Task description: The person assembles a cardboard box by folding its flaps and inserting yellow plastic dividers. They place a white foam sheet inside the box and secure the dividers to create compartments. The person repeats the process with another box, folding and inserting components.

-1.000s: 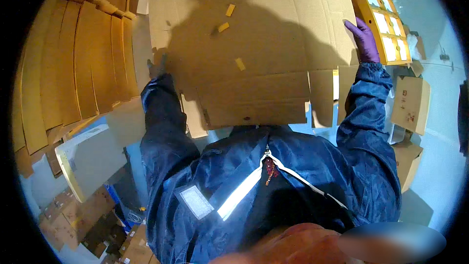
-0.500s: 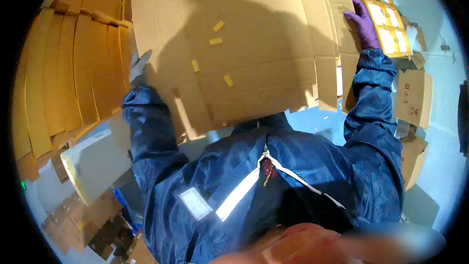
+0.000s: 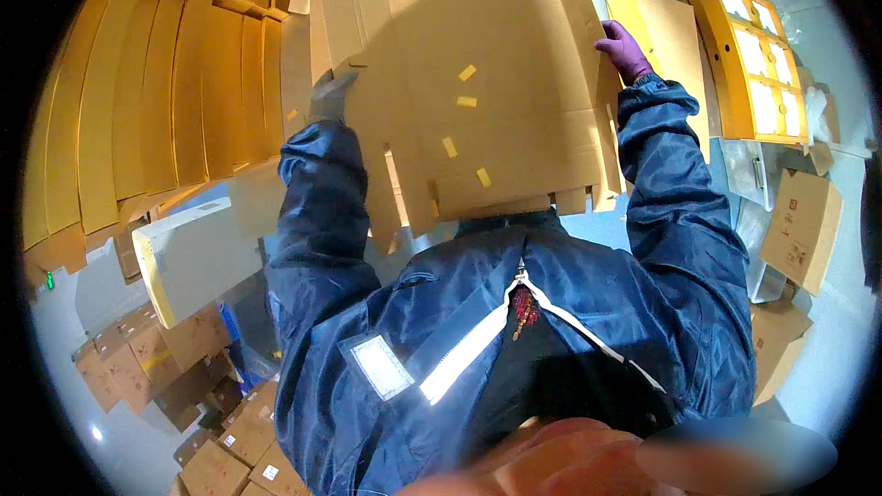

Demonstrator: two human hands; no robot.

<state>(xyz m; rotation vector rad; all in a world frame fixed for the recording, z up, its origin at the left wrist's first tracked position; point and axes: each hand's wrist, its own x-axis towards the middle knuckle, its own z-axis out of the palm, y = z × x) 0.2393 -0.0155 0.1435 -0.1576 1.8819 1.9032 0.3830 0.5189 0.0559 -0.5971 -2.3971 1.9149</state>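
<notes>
Two gloved hands carry one big flattened cardboard sheet point(image 3: 478, 83), held up in front of the chest so that it fills the upper middle of my view. The right hand point(image 3: 625, 48), in a purple glove, is clamped on the sheet's right edge, fingers curled over it. The left hand point(image 3: 326, 96), in a grey glove, sits at the sheet's left edge near a notch between flaps; I cannot tell from here whether its fingers are closed on the board or only pressed against it. Several small yellow tape scraps point(image 3: 467, 73) stick to the sheet's face, and its lower flaps hang down just above the dark blue jacket point(image 3: 514, 349).

On my left, a stack of flat cardboard sheets point(image 3: 156, 101) leans in a row, fanned out edge by edge. Below it lies a pale slab with a yellow edge point(image 3: 197, 253). Lower left, closed brown cartons point(image 3: 175, 358) are piled close together; their contents are hidden. On the right stands a yellow tray with pale rectangular compartments point(image 3: 753, 55), tilted, and beside it a brown box point(image 3: 804, 230) with flaps shut. Another flat sheet point(image 3: 675, 32) lies just behind the right hand.
</notes>
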